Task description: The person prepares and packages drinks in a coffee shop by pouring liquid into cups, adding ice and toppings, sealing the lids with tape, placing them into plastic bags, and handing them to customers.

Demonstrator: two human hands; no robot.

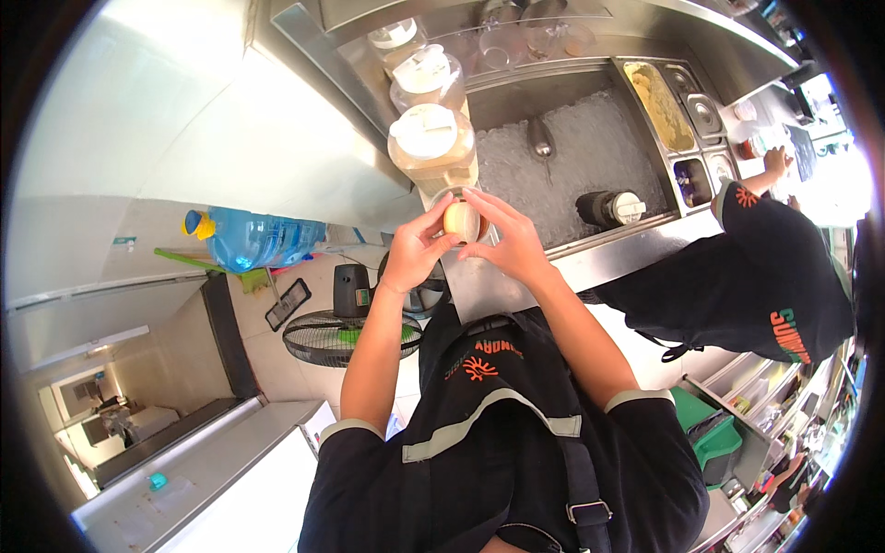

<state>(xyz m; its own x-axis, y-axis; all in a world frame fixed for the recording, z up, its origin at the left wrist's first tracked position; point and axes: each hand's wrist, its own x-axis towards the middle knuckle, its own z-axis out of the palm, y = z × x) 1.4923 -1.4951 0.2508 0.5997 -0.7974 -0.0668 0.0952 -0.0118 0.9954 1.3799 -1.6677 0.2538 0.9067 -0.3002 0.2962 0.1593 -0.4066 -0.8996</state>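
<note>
My left hand (417, 249) and my right hand (510, 238) come together over the near left corner of a steel counter. Between their fingers is a small round, pale yellow thing (461, 221), perhaps a lid or a small container; its exact kind cannot be told. A clear round vessel with reddish-brown contents (487, 229) shows just behind it, partly hidden by my fingers. Just beyond my hands stands a clear plastic jar with a white lid (434, 148), holding something beige, with similar jars behind it.
Right of the jars, a steel ice bin (567, 166) holds ice, a metal scoop (541, 138) and a dark bottle with a white cap (615, 207). Steel food pans (660, 107) adjoin it. A co-worker (747, 276) stands at right. A black fan (352, 336) and blue water bottles (256, 238) are at left.
</note>
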